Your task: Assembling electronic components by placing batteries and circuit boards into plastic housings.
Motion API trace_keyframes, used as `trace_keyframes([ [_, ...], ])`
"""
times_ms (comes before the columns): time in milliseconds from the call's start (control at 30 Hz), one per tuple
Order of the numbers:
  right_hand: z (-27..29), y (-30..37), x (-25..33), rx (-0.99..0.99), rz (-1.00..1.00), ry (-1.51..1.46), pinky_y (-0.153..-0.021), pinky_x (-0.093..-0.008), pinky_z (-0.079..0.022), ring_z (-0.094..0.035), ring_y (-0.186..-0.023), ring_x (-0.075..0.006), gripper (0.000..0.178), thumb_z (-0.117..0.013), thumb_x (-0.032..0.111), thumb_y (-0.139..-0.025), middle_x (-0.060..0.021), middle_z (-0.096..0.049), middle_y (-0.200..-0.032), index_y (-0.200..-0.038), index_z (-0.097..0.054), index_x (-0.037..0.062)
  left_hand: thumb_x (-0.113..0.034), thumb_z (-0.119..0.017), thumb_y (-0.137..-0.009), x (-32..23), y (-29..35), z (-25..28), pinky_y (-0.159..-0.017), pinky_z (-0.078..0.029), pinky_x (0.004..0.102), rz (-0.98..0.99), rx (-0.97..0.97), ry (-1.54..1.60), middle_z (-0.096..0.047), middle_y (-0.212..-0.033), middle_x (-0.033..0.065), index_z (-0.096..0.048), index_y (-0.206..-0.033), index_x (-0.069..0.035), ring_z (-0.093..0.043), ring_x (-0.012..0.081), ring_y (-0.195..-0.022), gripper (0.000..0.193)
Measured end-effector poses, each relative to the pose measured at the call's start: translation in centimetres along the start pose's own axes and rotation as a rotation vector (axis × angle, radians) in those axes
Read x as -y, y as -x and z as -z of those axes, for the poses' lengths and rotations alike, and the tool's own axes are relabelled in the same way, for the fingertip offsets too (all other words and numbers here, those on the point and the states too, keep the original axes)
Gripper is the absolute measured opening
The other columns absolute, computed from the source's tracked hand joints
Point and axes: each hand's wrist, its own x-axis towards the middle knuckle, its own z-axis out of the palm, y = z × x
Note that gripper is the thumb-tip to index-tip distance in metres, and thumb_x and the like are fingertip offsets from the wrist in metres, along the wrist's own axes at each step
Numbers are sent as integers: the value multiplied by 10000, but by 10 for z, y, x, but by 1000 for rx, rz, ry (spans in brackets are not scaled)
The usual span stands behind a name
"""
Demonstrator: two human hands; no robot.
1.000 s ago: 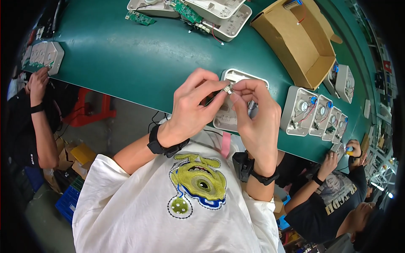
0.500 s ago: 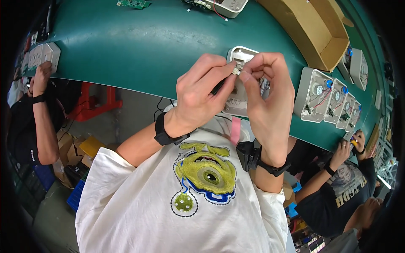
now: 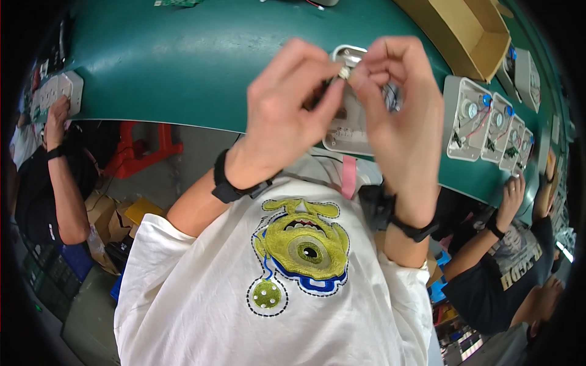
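My left hand (image 3: 287, 113) and my right hand (image 3: 406, 113) meet above a pale plastic housing (image 3: 351, 145) on the green table. Between their pinched fingertips is a small white connector (image 3: 344, 73), gripped from both sides. Something dark shows inside the curl of my left fingers; its kind cannot be made out. The housing lies open side up, and my hands and wrists cover much of it. A thin dark wire (image 3: 390, 94) shows beside my right fingers.
At the right stands a row of pale housings (image 3: 455, 119) with blue parts and red wires. Behind it is an open cardboard box (image 3: 467, 46). A co-worker's hand (image 3: 513, 192) is near that row; another co-worker's hand (image 3: 58, 113) touches a housing at far left.
Both my hands have risen in the picture, away from my body, with the white connector still between them. The co-worker's hands at the right have shifted.
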Motion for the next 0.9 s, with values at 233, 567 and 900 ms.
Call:
trace_keyframes([
  [233,40,6,-5,153,103,161,-840,-300,-523,-631,-806,-138,454,-749,-136,-793,-68,-687,-985,-1203,-629,17,59,-801,-854,5,-16,10,-591,-499,248,164,179,122,-662,-947,52,-763,-1069,7,-604,99,-660,224],
  [567,38,30,-23,93,221,416,-770,-361,-503,-593,-744,-221,417,-797,-76,-779,-60,-634,-941,-1155,-661,44,30,-804,-853,-3,-23,9,-578,-509,249,288,223,155,-632,-871,40,-770,-1071,-21,-598,101,-639,226],
  [900,33,33,-32,-24,298,475,-674,-367,-508,-610,-732,-216,345,-801,-56,-832,-63,-604,-806,-1139,-665,26,51,-760,-935,-22,-14,19,-677,-512,196,462,377,186,-565,-956,-11,-736,-1125,29,-570,34,-768,193],
])
